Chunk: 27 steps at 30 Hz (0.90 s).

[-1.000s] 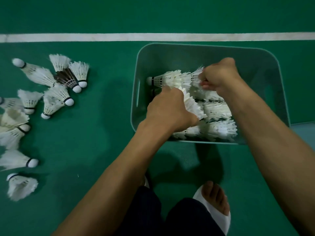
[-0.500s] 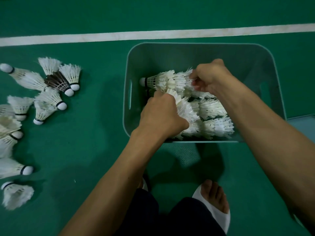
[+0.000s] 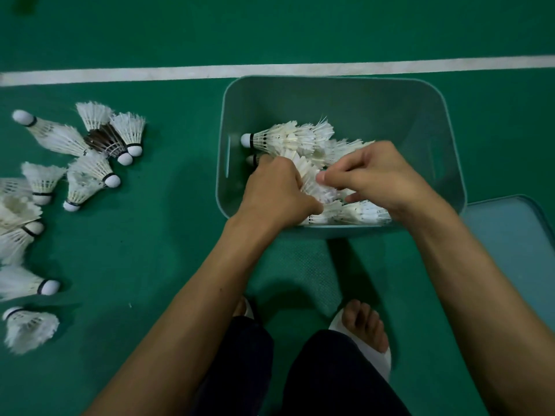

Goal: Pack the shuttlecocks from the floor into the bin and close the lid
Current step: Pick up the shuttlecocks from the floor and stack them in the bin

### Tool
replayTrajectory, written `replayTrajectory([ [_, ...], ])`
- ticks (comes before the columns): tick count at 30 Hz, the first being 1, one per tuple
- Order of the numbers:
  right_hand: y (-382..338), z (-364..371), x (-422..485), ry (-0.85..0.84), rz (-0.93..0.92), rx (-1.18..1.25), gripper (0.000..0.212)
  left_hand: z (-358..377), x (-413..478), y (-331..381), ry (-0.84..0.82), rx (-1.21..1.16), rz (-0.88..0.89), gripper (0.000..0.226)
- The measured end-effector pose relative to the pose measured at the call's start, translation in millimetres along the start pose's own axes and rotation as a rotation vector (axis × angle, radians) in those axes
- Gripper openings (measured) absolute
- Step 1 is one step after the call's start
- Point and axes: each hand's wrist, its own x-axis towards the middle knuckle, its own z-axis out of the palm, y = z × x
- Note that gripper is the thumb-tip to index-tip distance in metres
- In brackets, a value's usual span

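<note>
A teal plastic bin (image 3: 354, 97) stands open on the green floor, holding several white shuttlecocks (image 3: 288, 139) laid in stacked rows. My left hand (image 3: 276, 193) reaches into the bin's near left part and grips a row of shuttlecocks (image 3: 312, 178). My right hand (image 3: 381, 178) is beside it, fingers curled and pinching the feathers of that same row. Several more shuttlecocks (image 3: 90, 178) lie scattered on the floor to the left, one of them dark-feathered (image 3: 105, 141). The bin's lid (image 3: 516, 235) lies flat on the floor at the right.
A white court line (image 3: 180, 72) runs across the floor behind the bin. My feet in white slippers (image 3: 372, 340) stand just in front of the bin, with dark trousers below.
My right hand has come down from the far row toward my left hand and now pinches the row that the left hand holds. The view shifted slightly.
</note>
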Motion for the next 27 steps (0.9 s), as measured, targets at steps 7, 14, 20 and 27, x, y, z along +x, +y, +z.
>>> replayTrajectory([
  [7,11,-27,21,0.263,0.041,-0.260,0.016,-4,4,-5,0.010,-0.027,0.005,0.034],
  [14,8,-36,77,0.589,0.107,-0.192,0.024,-9,14,0,-0.016,-0.010,-0.007,0.023],
  [20,-9,-5,117,0.444,0.224,0.122,0.022,-8,31,5,-0.071,0.015,0.034,0.021],
  [27,-4,-21,110,0.439,0.187,0.024,0.046,-10,41,7,-0.099,-0.001,0.081,0.024],
])
